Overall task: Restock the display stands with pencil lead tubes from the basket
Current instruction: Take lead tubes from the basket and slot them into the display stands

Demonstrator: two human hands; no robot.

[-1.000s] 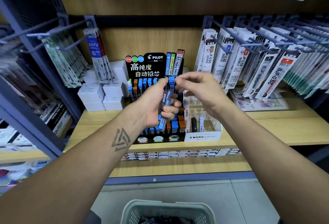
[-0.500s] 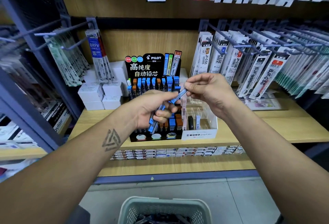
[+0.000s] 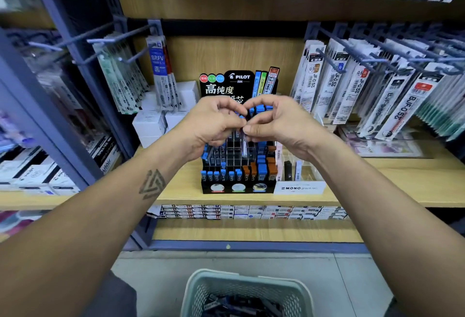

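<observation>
Two hands are up in front of the black stand (image 3: 237, 188). My left hand (image 3: 214, 127) grips a bunch of blue-capped lead tubes (image 3: 208, 151); I cannot count them. My right hand (image 3: 274, 125) pinches one clear tube (image 3: 244, 145) just beside them. Half a second ago my hands were apart; now their fingertips touch. One basket (image 3: 247, 289) with more tubes sits low on the floor.
</observation>
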